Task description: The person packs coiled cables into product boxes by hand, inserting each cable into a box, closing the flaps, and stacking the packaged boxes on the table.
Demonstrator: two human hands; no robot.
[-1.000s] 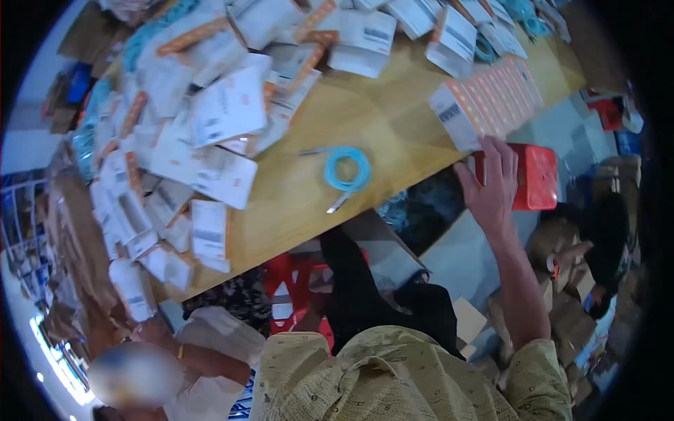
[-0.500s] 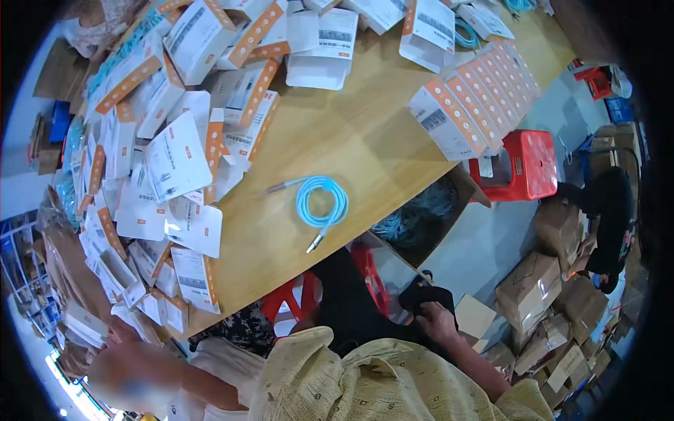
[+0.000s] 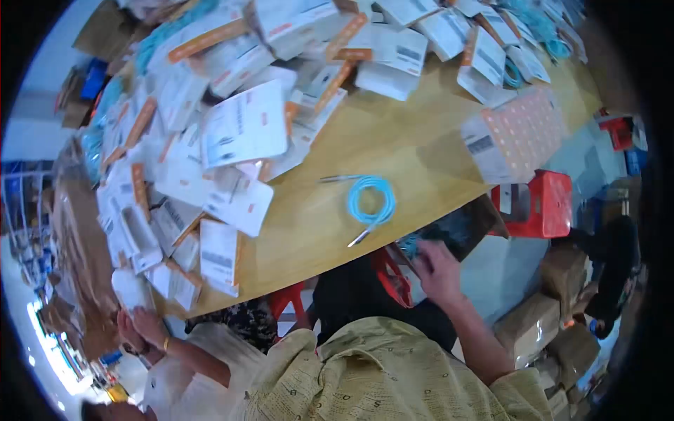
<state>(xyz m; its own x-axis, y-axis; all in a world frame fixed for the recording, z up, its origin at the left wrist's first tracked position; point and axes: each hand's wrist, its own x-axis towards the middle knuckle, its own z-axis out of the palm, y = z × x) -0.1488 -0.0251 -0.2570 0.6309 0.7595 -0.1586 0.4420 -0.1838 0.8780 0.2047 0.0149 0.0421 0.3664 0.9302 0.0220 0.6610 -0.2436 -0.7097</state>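
Note:
My right hand is lifted in front of the table edge, beside a cardboard box of blue cables. Its fingers look loosely apart and slightly blurred, with nothing seen in them. A coiled light-blue cable with metal plug ends lies on the wooden table, beyond my hand and to its left. My left hand is out of sight. At the lower left, a co-worker's hands are at a white box by the table's corner.
White-and-orange boxes are heaped over the table's left and far side. A row of similar boxes stands at the right edge. Beyond that edge are a red stool, cartons and another person.
My right hand has risen from my lap toward the table edge and the cable carton. The view has shifted, moving the table contents rightward. The co-worker's hands now show at the white box.

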